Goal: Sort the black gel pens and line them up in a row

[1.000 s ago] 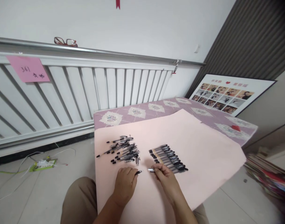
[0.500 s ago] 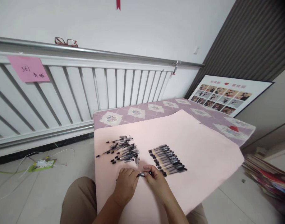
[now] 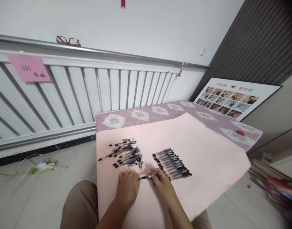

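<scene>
Between my two hands a black pen lies nearly level, just above the pink sheet. My left hand is closed around its left end, fingers curled over it. At the right end, my right hand pinches the pen between thumb and fingers. Beyond my left hand lies a loose pile of pens and caps, pointing different ways. A tidy row of capped pens lies side by side past my right hand, which hides part of its near end.
The pink sheet covers much of a table with a purple patterned cloth. A white radiator runs behind it. A photo board leans at the far right. On the floor at left sits a power strip with cables.
My left hand has shifted slightly left and my right hand slightly right, and more of the pen shows between them. The pile and the row look the same.
</scene>
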Available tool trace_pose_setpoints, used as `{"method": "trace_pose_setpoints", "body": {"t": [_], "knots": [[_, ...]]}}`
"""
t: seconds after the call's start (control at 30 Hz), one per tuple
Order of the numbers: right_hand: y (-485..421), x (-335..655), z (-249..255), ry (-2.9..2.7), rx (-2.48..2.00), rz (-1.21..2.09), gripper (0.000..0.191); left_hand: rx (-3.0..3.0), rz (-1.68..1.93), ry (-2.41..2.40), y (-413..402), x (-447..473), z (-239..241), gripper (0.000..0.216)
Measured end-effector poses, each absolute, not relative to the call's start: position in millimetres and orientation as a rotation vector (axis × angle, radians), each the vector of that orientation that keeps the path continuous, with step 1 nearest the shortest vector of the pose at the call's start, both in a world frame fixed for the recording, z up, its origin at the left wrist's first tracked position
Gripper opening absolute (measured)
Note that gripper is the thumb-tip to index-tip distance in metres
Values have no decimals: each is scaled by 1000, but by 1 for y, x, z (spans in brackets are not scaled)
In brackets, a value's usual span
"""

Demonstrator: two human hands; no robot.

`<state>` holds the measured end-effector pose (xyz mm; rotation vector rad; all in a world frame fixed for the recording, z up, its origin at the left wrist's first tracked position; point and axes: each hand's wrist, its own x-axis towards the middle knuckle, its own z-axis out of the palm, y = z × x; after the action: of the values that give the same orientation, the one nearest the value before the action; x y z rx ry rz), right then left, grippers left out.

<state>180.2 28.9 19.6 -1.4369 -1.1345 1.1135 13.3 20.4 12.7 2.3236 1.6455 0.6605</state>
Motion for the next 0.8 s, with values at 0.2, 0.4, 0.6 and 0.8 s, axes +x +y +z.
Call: {"method": "trace_pose_setpoints", "body": {"t": [0.2,0.4,0.6,0.8], "knots": [[27,173,17,-1208,-1370,1213,23,2385,499,1578,24,14,11,10],[21,162,16,-1269,-1399,1195,23,2362,498,1516,25,13,8,14],[21,153,19,-1353,-1407,1109,22,2342,619,1464,26,11,-2,18],[18,156,25,-1316,-1421,1106,24,2393,631,1485,24,11,1,15]]}}
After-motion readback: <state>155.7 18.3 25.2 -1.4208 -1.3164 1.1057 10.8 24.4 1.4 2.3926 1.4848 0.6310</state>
